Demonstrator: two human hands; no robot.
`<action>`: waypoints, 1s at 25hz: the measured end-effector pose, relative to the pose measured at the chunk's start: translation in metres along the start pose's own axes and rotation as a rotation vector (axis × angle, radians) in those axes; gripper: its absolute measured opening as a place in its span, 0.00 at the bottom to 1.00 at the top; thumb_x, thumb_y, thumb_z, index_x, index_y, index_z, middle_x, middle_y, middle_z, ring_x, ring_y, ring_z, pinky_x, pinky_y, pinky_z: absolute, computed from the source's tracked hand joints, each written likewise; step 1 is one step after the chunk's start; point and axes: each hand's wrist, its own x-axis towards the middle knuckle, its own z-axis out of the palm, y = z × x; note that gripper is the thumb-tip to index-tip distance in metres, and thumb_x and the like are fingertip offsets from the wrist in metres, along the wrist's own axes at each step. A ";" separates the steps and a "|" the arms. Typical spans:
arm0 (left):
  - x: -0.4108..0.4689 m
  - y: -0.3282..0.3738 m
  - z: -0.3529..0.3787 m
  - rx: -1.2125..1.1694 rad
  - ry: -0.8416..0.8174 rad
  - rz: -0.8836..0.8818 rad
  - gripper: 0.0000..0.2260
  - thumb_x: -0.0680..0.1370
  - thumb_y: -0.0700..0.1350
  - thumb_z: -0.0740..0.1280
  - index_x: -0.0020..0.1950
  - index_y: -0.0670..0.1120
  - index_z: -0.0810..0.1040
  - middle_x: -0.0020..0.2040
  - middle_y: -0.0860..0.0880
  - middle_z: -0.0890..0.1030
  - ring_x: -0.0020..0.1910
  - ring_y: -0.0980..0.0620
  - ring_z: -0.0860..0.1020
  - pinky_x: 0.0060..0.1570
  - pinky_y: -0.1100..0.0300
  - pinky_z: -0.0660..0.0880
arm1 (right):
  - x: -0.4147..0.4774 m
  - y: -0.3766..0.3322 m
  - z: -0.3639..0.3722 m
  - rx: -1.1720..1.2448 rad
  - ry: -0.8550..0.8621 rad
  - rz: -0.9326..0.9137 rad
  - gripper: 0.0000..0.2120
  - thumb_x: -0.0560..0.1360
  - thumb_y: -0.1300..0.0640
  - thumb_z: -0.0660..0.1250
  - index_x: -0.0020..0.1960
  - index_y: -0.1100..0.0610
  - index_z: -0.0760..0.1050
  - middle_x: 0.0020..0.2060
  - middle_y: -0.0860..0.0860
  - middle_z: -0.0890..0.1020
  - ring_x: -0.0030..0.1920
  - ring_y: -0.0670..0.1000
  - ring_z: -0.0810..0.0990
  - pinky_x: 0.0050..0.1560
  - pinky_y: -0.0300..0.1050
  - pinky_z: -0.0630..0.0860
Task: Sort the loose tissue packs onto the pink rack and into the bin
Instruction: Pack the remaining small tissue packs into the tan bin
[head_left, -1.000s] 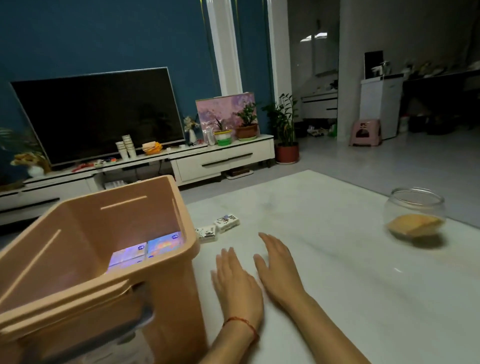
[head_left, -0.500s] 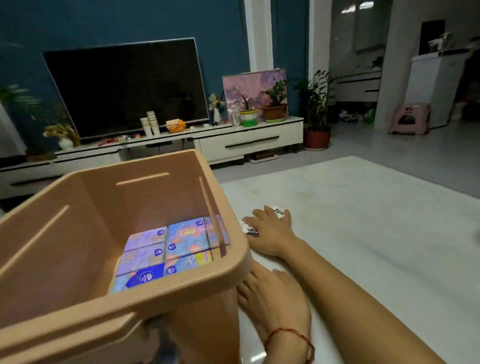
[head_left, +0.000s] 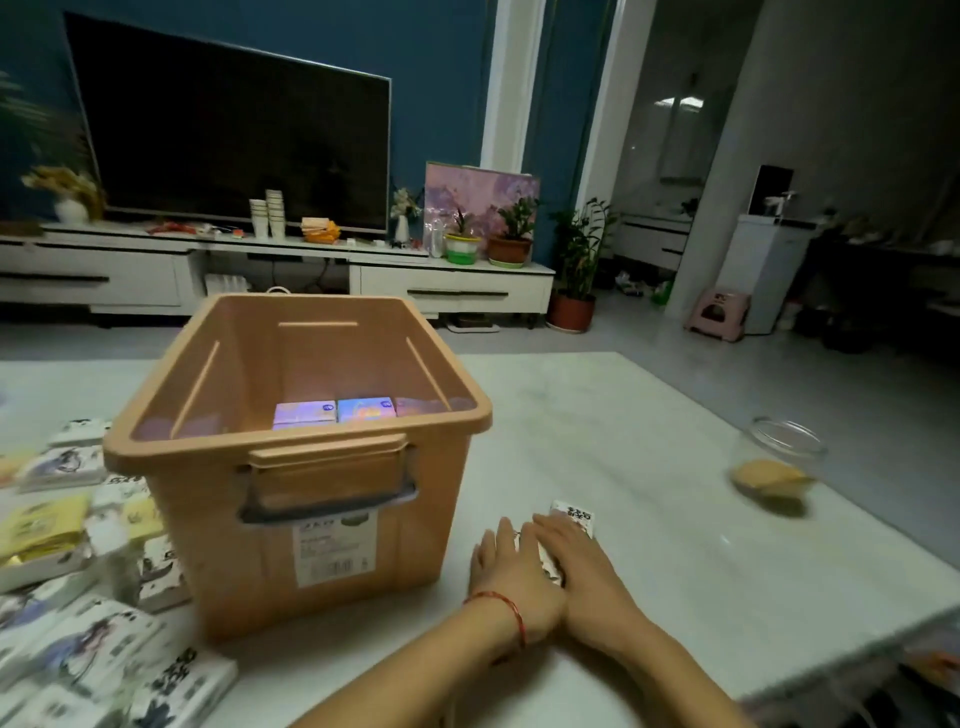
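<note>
An orange-pink plastic bin (head_left: 249, 545) stands in the middle of the white table, with several pastel tissue packs (head_left: 332, 413) lying on its bottom. Just right of the bin, my right hand (head_left: 582, 566) lies flat with straight fingers on a white tissue pack with black print (head_left: 574, 514), most of which it covers. Pressed against the right hand, my left hand (head_left: 511, 577), with a red string at the wrist, also lies flat, fingers on the pack's left edge. Left of the bin is a heap of several loose white and yellow packs (head_left: 78, 597).
A glass bowl (head_left: 779, 467) holding something yellow sits near the table's right edge. Behind the table stand a TV cabinet (head_left: 452, 286) with potted plants and a pink stool (head_left: 717, 314) on the floor. The table's front right corner (head_left: 924, 613) is close to my arms.
My view has swung so the bin is now in front of me. My hands have come together on a pack right of the bin, nearer me than the two packs they reached for earlier.
</note>
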 end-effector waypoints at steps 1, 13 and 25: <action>-0.009 -0.003 -0.003 0.077 -0.059 0.061 0.32 0.77 0.48 0.59 0.77 0.48 0.46 0.77 0.43 0.43 0.76 0.44 0.43 0.75 0.52 0.43 | -0.011 -0.005 -0.008 0.115 -0.036 0.028 0.33 0.74 0.54 0.68 0.74 0.50 0.55 0.74 0.44 0.56 0.75 0.43 0.48 0.74 0.37 0.46; -0.127 0.016 -0.115 0.368 0.263 0.474 0.20 0.75 0.52 0.65 0.64 0.48 0.66 0.60 0.50 0.68 0.60 0.50 0.68 0.55 0.57 0.67 | 0.008 -0.005 -0.041 -0.135 -0.284 0.335 0.22 0.66 0.40 0.60 0.59 0.42 0.72 0.63 0.58 0.71 0.64 0.59 0.71 0.56 0.43 0.68; 0.026 -0.084 -0.281 0.717 -0.147 -0.136 0.23 0.74 0.53 0.68 0.65 0.43 0.73 0.62 0.48 0.76 0.59 0.48 0.77 0.57 0.57 0.72 | 0.098 -0.205 -0.131 0.023 0.269 -0.095 0.19 0.70 0.47 0.71 0.56 0.52 0.70 0.51 0.51 0.73 0.48 0.51 0.74 0.42 0.41 0.70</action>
